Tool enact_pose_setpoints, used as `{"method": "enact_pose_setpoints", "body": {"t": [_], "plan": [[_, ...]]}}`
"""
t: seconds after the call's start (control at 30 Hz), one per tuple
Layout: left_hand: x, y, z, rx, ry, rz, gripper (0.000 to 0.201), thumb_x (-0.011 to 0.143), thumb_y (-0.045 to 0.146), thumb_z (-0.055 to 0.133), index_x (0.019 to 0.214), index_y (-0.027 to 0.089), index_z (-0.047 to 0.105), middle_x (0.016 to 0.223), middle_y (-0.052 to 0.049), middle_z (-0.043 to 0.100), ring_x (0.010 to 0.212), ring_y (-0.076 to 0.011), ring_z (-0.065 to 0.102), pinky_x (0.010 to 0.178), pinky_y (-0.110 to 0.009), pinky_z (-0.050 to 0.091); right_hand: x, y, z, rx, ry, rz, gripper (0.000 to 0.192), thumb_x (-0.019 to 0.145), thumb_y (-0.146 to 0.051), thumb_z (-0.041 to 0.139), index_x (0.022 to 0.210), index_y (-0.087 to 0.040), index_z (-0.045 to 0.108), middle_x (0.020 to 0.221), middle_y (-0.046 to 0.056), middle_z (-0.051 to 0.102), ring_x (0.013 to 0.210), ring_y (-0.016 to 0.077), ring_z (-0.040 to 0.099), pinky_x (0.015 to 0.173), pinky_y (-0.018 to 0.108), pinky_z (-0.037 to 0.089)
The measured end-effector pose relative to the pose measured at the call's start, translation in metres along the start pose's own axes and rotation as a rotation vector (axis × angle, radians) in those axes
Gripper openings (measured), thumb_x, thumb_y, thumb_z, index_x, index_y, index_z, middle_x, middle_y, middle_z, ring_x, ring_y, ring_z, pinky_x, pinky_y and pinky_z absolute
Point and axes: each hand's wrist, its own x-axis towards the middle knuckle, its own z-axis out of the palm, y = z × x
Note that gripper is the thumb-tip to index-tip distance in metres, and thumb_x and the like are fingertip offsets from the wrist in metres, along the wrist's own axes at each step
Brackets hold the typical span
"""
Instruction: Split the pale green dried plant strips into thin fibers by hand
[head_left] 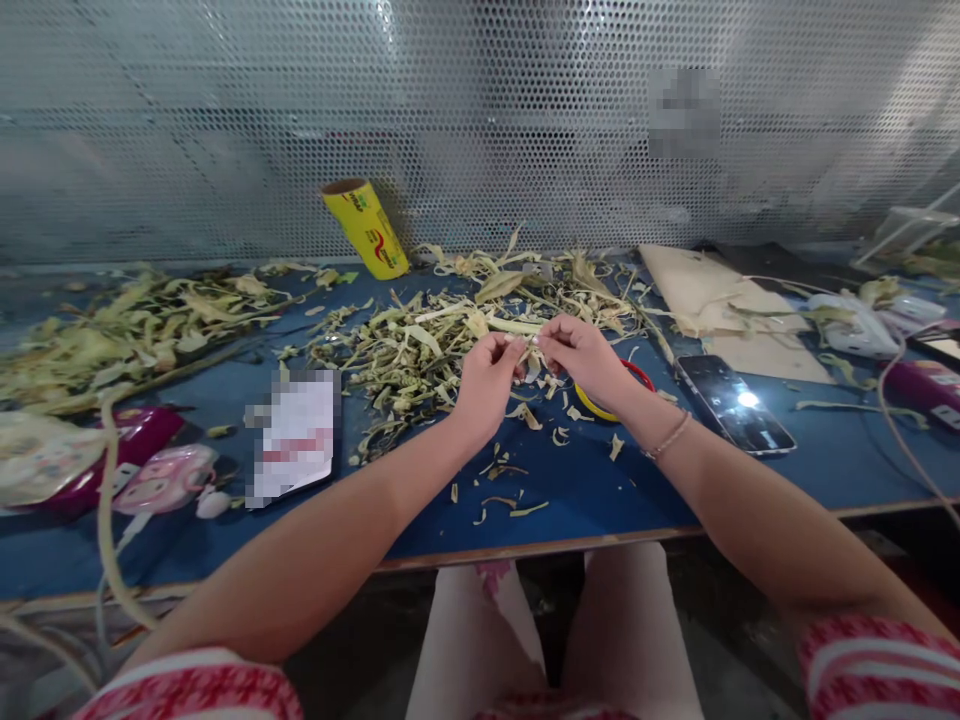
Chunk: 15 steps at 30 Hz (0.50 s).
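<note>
Both hands are pinching one pale leaf strip (527, 343) just in front of the shredded-leaf pile (420, 350): left hand (486, 380) and right hand (581, 355) are closing fingertips on it. Pulling unevenly, it is likely snapping short.

On the blue flat tabletop (585, 490), a heap of pale green-yellow plant strips (420, 345) lies behind the left hand (484, 385) and right hand (581, 360). A yellow cylindrical film roll (367, 228) stands behind the heap; a black flat phone (733, 403) lies right of the hands.
</note>
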Motion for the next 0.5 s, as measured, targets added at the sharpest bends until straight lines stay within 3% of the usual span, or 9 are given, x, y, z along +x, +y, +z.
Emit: {"method": "enact_pose_setpoints", "body": {"t": [0.27, 0.5], "plan": [[-0.002, 0.006, -0.001, 0.012, -0.052, 0.032, 0.021, 0.084, 0.038, 0.060, 0.078, 0.019, 0.053, 0.060, 0.004, 0.051, 0.056, -0.0083, 0.049, 0.058, -0.022, 0.041, 0.002, 0.002, -0.001, 0.161, 0.003, 0.068, 0.029, 0.073, -0.040, 0.071, 0.074, -0.018, 0.053, 0.051, -0.007, 0.050, 0.045, 0.0063, 0.046, 0.046, 0.021, 0.037], [-0.006, 0.017, 0.004, -0.102, -0.149, 0.009, 0.017, 0.080, 0.033, 0.065, 0.082, 0.018, 0.058, 0.072, 0.001, 0.059, 0.066, -0.0094, 0.058, 0.067, -0.025, 0.052, 0.005, 0.007, -0.003, 0.202, 0.006, 0.144, 0.025, 0.074, -0.038, 0.069, 0.073, -0.019, 0.053, 0.056, -0.006, 0.051, 0.052, 0.0080, 0.050, 0.053, 0.023, 0.045]]}}
